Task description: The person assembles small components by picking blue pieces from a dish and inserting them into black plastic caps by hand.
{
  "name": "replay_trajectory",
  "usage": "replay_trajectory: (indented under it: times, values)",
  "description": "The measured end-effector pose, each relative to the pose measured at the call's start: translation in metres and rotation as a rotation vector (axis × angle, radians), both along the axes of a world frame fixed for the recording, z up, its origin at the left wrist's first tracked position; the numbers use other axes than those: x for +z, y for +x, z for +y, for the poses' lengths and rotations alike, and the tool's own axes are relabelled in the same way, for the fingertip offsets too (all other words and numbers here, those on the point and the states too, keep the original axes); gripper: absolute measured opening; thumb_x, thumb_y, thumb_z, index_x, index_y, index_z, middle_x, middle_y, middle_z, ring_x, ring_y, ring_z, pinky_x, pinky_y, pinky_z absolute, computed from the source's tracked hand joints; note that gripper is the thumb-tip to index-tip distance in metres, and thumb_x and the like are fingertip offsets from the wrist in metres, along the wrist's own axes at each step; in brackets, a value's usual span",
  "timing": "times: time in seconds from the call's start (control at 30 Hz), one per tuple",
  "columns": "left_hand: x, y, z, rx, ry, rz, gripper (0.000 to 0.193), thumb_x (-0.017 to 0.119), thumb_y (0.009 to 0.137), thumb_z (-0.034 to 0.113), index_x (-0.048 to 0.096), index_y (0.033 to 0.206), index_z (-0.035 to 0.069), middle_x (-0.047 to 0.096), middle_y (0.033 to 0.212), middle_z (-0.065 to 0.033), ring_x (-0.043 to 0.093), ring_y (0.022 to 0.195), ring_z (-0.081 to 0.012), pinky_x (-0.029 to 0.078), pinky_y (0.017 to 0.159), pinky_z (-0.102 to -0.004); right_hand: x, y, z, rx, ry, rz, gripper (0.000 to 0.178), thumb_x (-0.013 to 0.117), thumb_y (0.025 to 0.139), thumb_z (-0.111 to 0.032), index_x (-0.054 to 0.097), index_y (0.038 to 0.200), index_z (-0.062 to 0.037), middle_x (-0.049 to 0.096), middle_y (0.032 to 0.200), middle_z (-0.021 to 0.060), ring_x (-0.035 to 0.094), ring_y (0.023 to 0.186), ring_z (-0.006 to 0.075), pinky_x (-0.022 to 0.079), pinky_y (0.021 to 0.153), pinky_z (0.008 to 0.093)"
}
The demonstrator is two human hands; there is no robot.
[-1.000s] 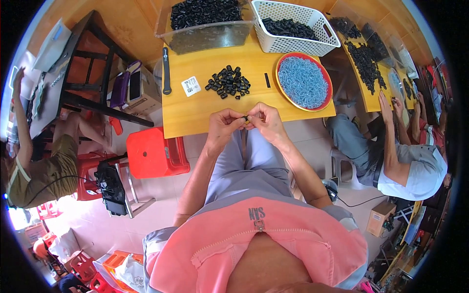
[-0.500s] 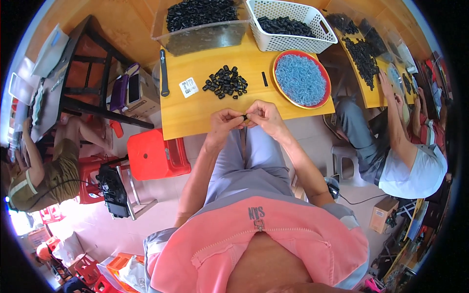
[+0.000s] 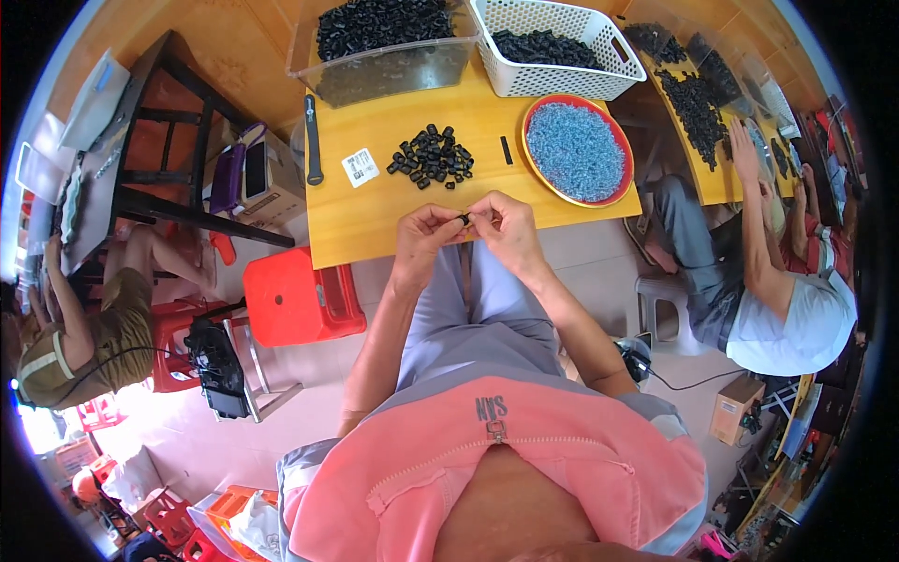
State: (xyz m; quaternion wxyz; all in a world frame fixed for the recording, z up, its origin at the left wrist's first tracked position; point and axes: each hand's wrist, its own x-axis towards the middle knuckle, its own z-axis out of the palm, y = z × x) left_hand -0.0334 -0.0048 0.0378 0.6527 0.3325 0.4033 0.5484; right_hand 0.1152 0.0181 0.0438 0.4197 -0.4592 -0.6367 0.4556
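Just past the table's near edge, my left hand (image 3: 421, 242) pinches a small black plastic part (image 3: 464, 219) between thumb and fingertips. My right hand (image 3: 510, 234) meets it from the other side, its thumb and forefinger closed at the same part. Whether a second tiny piece sits between the right fingertips is too small to tell. Beyond the hands, a loose pile of short black cylindrical caps (image 3: 433, 157) lies on the yellow table (image 3: 375, 220). To the right stands a round red tray with a yellow rim (image 3: 626, 192), heaped with small clear bluish plastic pieces (image 3: 576, 150).
A clear bin (image 3: 389, 80) and a white perforated basket (image 3: 562, 82), both holding black parts, stand at the back. A black strap (image 3: 314, 140), a white label (image 3: 360, 169) and a short black strip (image 3: 507, 151) lie on the table. Co-workers sit left and right; a red stool (image 3: 300, 295) is at left.
Both hands have shifted slightly left and nearer the table with the black part still between them. At the right, a co-worker's hand has moved a little.
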Motion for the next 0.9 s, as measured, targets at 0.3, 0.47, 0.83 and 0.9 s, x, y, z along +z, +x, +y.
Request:
replay_trajectory:
  times: [0.3,0.47,0.83,0.9]
  values:
    - [-0.005,0.001,-0.004,0.041,0.041,0.102,0.007,0.061,0.076,0.000,0.059,0.082,-0.002,0.062,0.075,-0.0081,0.060,0.066,-0.0121,0.050,0.064,-0.0231,0.007,-0.005,-0.002,-0.005,0.123,-0.162,0.006,0.052,0.074,0.009,0.054,0.075,0.0038,0.058,0.070,0.0103,0.058,0.061,0.0131,0.048,0.054,0.0241]
    - [-0.010,0.009,-0.004,0.119,0.069,0.173,0.006,0.061,0.077,0.000,0.059,0.082,-0.002,0.062,0.074,-0.0074,0.059,0.064,-0.0111,0.049,0.061,-0.0218,0.012,-0.008,-0.004,-0.041,0.310,-0.286,0.007,0.051,0.074,0.009,0.054,0.074,0.0034,0.058,0.069,0.0099,0.058,0.061,0.0128,0.048,0.055,0.0245]
    - [-0.003,0.002,0.002,-0.025,-0.060,-0.014,0.003,0.060,0.078,0.001,0.060,0.080,-0.001,0.063,0.074,-0.0076,0.059,0.065,-0.0106,0.048,0.060,-0.0214,0.001,-0.007,-0.003,-0.035,-0.023,0.049,0.007,0.050,0.078,0.009,0.054,0.077,0.0036,0.056,0.069,0.0054,0.057,0.063,0.0087,0.049,0.055,0.0225]
    - [-0.003,0.008,0.000,0.085,-0.024,0.053,0.005,0.060,0.077,0.001,0.059,0.082,-0.001,0.062,0.075,-0.0071,0.059,0.065,-0.0118,0.049,0.062,-0.0228,0.002,-0.010,-0.002,-0.107,0.158,-0.006,0.007,0.054,0.070,0.009,0.053,0.072,0.0022,0.054,0.064,0.0121,0.056,0.055,0.0202,0.043,0.050,0.0305]
